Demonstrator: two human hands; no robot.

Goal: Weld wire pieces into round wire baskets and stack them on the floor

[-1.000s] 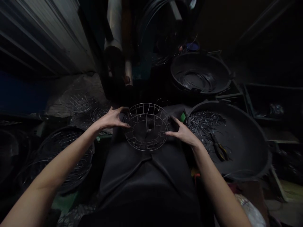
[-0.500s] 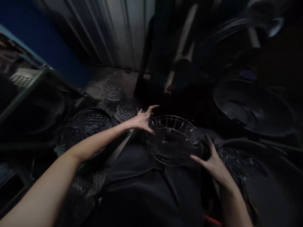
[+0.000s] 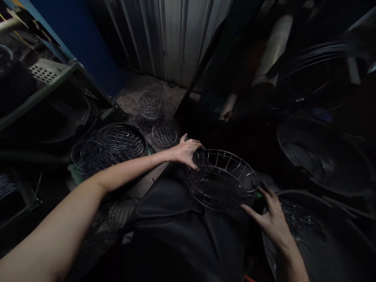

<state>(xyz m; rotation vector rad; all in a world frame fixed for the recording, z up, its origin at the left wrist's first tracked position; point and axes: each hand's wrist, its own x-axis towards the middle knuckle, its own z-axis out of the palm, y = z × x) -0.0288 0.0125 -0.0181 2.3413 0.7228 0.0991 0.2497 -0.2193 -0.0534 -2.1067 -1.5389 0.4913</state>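
Note:
A round wire frame point(image 3: 221, 168), made of two rings joined by short cross wires, lies tilted over the dark cloth point(image 3: 176, 219) on my lap. My left hand point(image 3: 188, 153) is at its left rim, thumb on the near side and fingers curled over the far side. On the right, my right hand point(image 3: 272, 215) has the rim between thumb and fingers, thumb tip at the lower ring and dark-tipped fingers by the upper one. Part of the left rim is hidden behind my left hand.
Left of me, a black basin point(image 3: 141, 137) holds several wire grids. More round wire grids point(image 3: 164, 134) lie on the floor beyond. Large dark basins point(image 3: 323, 156) stand on the right, one with wire pieces point(image 3: 302, 219). A green metal rack point(image 3: 38, 98) is at far left.
My left fingers have closed in on the frame's rim, and my right hand sits closer against its edge. The view has shifted, so the surroundings appear moved and sharper.

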